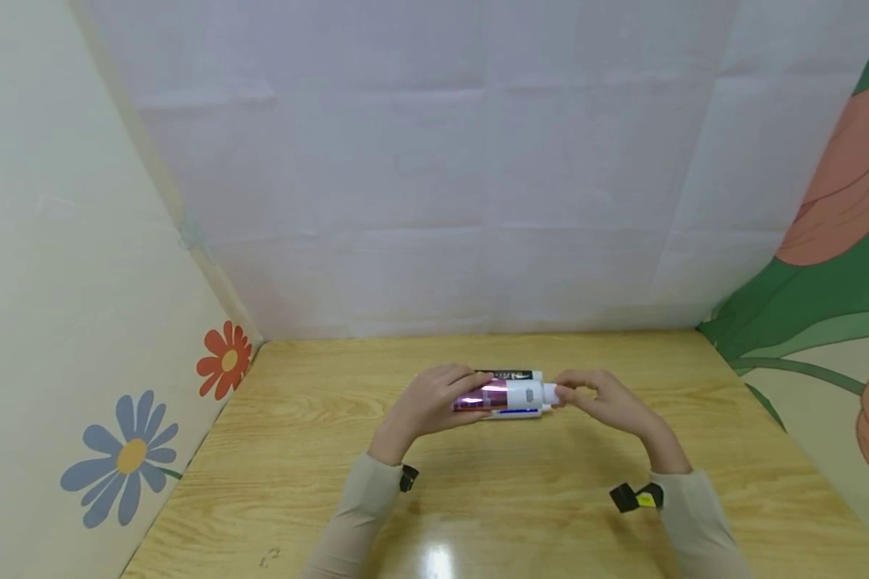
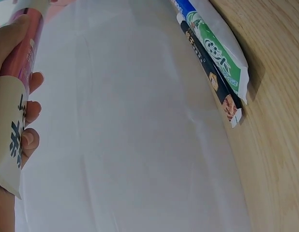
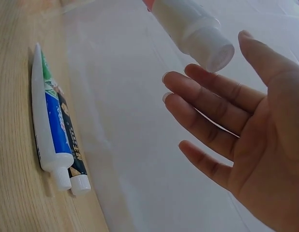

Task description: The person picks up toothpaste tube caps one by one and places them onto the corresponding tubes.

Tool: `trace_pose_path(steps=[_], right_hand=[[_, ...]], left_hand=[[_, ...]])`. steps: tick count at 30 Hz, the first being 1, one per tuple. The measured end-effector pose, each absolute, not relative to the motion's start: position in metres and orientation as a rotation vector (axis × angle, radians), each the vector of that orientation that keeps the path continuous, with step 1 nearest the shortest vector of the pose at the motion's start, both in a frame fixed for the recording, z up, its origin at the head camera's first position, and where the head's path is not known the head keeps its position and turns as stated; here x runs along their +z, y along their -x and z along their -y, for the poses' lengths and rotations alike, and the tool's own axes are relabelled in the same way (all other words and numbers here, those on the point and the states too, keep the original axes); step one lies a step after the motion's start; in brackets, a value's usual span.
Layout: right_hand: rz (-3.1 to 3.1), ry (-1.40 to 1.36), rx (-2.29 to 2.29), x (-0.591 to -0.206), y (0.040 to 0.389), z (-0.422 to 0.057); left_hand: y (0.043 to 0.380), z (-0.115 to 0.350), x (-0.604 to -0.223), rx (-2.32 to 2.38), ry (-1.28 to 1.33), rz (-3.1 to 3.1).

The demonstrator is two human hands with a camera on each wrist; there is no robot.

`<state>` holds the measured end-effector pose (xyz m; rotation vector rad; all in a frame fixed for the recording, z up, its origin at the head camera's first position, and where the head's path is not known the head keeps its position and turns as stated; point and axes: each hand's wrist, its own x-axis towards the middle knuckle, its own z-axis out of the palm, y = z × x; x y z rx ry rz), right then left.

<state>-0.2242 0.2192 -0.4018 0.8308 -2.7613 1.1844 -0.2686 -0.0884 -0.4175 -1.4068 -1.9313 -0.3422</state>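
Observation:
My left hand (image 1: pixel 434 398) holds a pink-and-white toothpaste tube (image 1: pixel 525 393) above the table, its fingers and thumb wrapped round the pink middle. The cream crimped end of this tube (image 2: pixel 8 125) has dark characters, and its white cap (image 3: pixel 212 48) points right. Beside the cap is my right hand (image 1: pixel 604 400); in the right wrist view its fingers (image 3: pixel 207 94) are spread and fairly straight, the thumb apart from the cap. Behind and below lie two more tubes on the table: a white, green and blue toothpaste tube (image 3: pixel 55 118) and a black toothpaste tube (image 3: pixel 74 145), side by side.
The wooden table (image 1: pixel 507 498) runs back to a white sheet (image 1: pixel 434 201) hung behind it. On the left stands a pale wall with painted flowers (image 1: pixel 132 457); a flowered panel (image 1: pixel 840 177) is on the right. Both wrists wear small black devices (image 1: pixel 624 498).

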Motion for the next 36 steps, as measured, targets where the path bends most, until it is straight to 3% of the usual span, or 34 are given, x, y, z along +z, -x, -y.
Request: trace_pose_path(steps=[36], right_hand=[[2.609,-0.917,1.146,-0.4032,0.2222,-0.2171]], left_hand=[[0.2698,0.0899,-0.4191,-0.341,1.408,1.945]])
